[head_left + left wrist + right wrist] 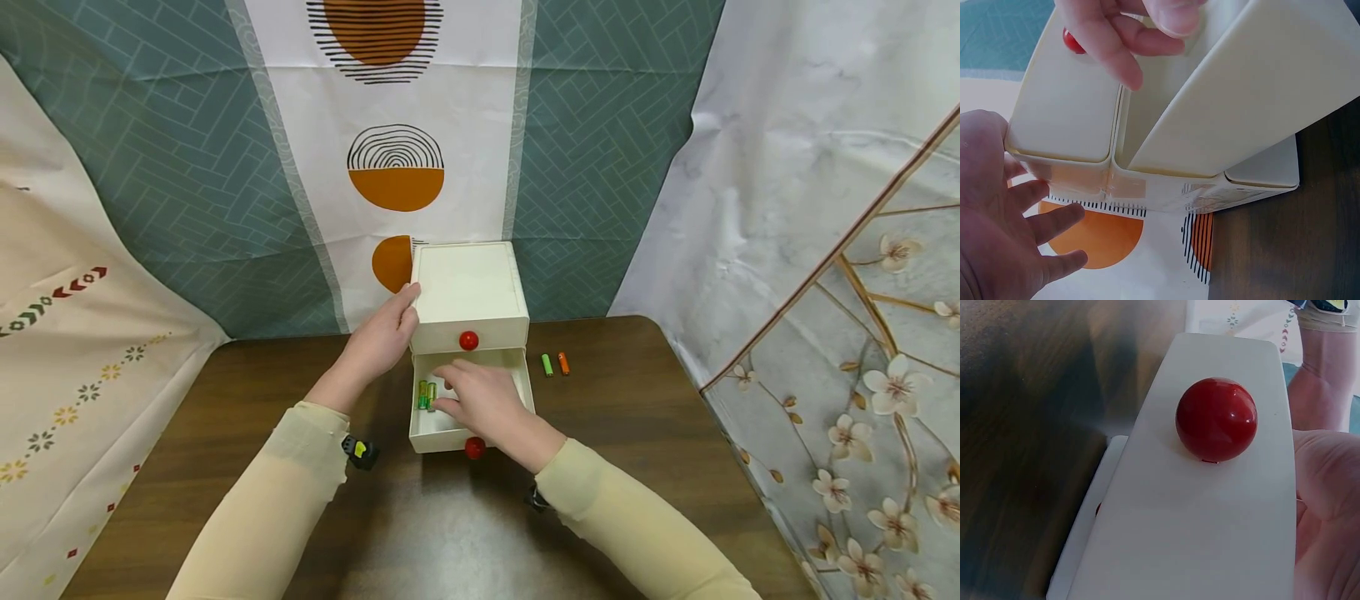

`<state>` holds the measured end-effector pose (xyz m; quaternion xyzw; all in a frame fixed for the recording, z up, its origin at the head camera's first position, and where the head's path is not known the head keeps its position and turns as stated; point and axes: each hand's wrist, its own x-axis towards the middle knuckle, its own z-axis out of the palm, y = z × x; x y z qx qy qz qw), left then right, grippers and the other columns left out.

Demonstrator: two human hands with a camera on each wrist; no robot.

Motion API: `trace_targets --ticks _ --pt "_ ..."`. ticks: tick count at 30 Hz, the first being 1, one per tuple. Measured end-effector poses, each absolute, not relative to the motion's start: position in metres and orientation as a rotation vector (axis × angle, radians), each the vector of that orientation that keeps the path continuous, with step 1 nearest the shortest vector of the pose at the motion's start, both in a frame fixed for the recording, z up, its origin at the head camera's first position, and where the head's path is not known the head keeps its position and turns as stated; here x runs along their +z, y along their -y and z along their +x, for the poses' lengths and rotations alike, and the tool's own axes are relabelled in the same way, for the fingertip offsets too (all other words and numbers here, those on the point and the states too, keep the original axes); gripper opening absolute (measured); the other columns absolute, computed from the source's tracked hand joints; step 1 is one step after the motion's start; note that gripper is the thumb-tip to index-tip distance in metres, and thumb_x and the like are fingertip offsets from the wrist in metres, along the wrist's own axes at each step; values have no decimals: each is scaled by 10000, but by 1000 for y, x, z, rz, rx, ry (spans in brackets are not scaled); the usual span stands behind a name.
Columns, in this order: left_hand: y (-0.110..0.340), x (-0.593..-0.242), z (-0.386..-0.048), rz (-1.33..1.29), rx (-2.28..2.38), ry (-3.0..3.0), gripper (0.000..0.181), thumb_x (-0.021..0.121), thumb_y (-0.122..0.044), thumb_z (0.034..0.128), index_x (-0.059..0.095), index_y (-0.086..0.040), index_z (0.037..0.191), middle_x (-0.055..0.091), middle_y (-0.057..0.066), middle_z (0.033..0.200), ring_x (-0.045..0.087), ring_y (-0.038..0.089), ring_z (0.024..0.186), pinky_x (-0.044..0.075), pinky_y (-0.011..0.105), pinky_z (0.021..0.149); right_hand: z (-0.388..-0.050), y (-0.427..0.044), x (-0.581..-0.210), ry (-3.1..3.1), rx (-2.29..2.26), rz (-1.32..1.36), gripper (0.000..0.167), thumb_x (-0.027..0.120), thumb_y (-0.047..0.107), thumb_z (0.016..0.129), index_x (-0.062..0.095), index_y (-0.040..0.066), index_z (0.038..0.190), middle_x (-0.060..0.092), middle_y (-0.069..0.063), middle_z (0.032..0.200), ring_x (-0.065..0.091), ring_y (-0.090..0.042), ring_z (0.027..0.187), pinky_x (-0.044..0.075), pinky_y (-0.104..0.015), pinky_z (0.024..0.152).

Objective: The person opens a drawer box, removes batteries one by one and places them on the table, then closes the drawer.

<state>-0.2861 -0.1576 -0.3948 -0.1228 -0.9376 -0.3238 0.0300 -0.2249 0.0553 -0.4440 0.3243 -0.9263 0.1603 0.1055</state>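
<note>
A white drawer cabinet (468, 283) with red knobs stands at the back of the table, its middle drawer (442, 442) pulled out. My left hand (382, 333) rests against the cabinet's upper left side; its fingers look spread and relaxed in the left wrist view. Over the drawer hovers my right hand (483, 400), its thumb and fingers apart, with nothing seen between them. Beside its fingertips, two green batteries (427, 395) lie at the drawer's left side. In the right wrist view the drawer's red knob (1216, 419) shows close up, and the right fingertips are hidden.
A light green battery (547, 365) and an orange battery (564, 363) lie on the brown wooden table (622, 433), right of the cabinet. Below the pulled-out drawer is a shut one (1266, 165). Patterned cloth (600, 150) hangs behind and along both sides.
</note>
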Motion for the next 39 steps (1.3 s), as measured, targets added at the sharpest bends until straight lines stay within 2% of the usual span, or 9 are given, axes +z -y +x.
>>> trace_targets --ticks 11,29,34,39 --pt "158 -395 -286 -367 -993 2901 634 254 -390 1172 294 -181 1770 254 39 1820 284 291 1658 249 560 1325 -233 -47 -447 2832 397 933 469 863 438 970 791 165 1344 749 53 1042 710 -102 873 533 -296 649" --pt "158 -395 -285 -368 -1007 2906 632 269 -397 1178 282 -189 1774 244 38 1824 279 299 1659 234 561 1329 -244 -36 -454 2962 312 919 406 885 478 937 795 191 1208 566 92 783 552 -101 714 426 -320 578" --pt "158 -395 -285 -364 -1016 2904 635 263 -403 1177 280 -192 1775 242 31 1825 277 292 1660 232 553 1331 -247 -35 -455 2966 282 930 373 886 482 935 788 196 1152 584 88 794 570 -102 727 447 -326 587" --pt "159 -396 -286 -373 -1014 2900 631 262 -396 1178 283 -192 1774 245 24 1824 273 285 1662 228 545 1334 -247 -32 -456 2966 268 936 424 887 477 937 801 191 1238 678 61 895 645 -122 805 503 -350 619"
